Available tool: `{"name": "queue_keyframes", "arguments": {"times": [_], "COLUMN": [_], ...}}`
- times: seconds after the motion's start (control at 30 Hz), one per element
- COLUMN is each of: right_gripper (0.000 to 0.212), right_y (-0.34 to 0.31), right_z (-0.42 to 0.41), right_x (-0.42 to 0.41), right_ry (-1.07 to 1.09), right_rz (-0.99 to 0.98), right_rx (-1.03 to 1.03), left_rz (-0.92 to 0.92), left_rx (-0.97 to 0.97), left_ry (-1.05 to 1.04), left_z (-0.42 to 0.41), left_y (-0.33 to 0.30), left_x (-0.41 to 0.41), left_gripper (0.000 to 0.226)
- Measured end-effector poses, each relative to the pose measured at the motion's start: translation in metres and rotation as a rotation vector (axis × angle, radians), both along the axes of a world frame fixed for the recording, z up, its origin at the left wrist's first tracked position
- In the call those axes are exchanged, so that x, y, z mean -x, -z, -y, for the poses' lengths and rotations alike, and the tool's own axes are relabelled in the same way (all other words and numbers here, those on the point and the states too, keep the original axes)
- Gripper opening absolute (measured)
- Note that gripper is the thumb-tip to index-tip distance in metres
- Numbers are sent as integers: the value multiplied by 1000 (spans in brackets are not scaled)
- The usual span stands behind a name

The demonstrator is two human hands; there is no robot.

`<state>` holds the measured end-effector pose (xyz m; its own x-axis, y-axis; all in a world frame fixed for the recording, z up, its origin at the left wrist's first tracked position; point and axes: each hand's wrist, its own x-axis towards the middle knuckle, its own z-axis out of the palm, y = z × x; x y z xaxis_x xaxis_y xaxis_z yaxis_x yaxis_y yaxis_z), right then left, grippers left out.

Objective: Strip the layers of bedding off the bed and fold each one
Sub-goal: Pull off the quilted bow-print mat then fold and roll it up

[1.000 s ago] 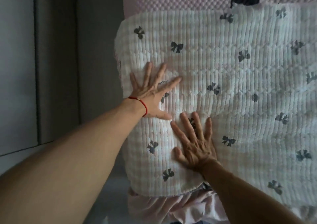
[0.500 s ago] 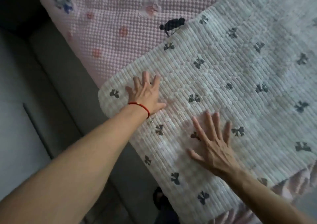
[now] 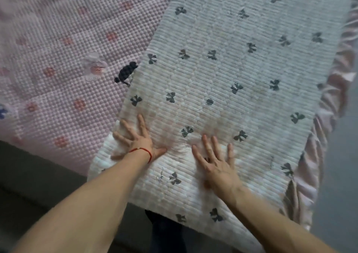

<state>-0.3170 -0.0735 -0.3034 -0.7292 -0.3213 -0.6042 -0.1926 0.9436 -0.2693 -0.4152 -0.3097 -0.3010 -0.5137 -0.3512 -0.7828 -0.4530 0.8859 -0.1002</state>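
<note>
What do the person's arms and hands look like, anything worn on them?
Both forearms are bare, with no sleeves in view. The left hand has a thin red string bracelet with a small bead at the wrist. The right hand shows no rings, watch or gloves.

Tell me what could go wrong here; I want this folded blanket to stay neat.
1. The blanket overhangs the bed's near edge, so it may slide off once the left hand and right hand lift.
2. The pink ruffle sticks out along the right edge and could bunch in the next fold.
</note>
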Motion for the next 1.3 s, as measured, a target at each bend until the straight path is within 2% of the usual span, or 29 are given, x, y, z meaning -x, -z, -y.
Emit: {"name": "queue_keyframes", "arguments": {"times": [0.07,0.2,0.3,0.37,0.43,0.47,0.53,0.63,0.73,0.83,0.93,1.0,1.07,1.17,1.3], "right_gripper": [119,110,100,104,103,94,78,78,76,71,65,63,59,40,39], "right_y": [1,9,5,-1,-2,0,4,4,-6,-8,-2,4,5,-5,-16], "right_z": [12,22,20,16,13,9,1,-12,-3,7,-2,-13,-23,-33,-36], "right_x": [5,4,7,-8,-45,-71,-130,-196,-224,-225,-219,-220,-222,-221,-239], "right_ry": [34,6,65,124,322,457,676,1011,1393,1596,1846,1905,1868,1770,1679], "right_rz": [-6,0,-42,-105,-205,-248,-202,-172,-408,-455,-389,-234,-127,-22,94], "right_rx": [-25,-119,-85,-58,-24,-22,-32,-74,-2,62,178,209,259,355,539], "left_rz": [-46,-67,-89,-100,-113,-127,-153,-298,-537,-639,-558,-536,-522,-425,-267], "left_rx": [-9,-63,-4,-7,-50,-74,-93,-35,-102,-39,-43,-106,-212,-391,-483], "left_ry": [27,-6,78,85,76,108,183,343,392,131,-117,-170,-219,-202,-72], "left_z": [1,1,4,4,9,11,26,58,96,114,125,139,147,157,182], "left_y": [1,5,10,9,4,3,-3,-8,-8,-4,-5,-3,-9,-23,-40], "left_x": [-2,-1,-6,-6,-11,-15,-29,-53,-64,-81,-95,-94,-93,-87,-85], "left_gripper": [153,154,154,152,146,142,137,120,96,91,94,84,65,31,28]}}
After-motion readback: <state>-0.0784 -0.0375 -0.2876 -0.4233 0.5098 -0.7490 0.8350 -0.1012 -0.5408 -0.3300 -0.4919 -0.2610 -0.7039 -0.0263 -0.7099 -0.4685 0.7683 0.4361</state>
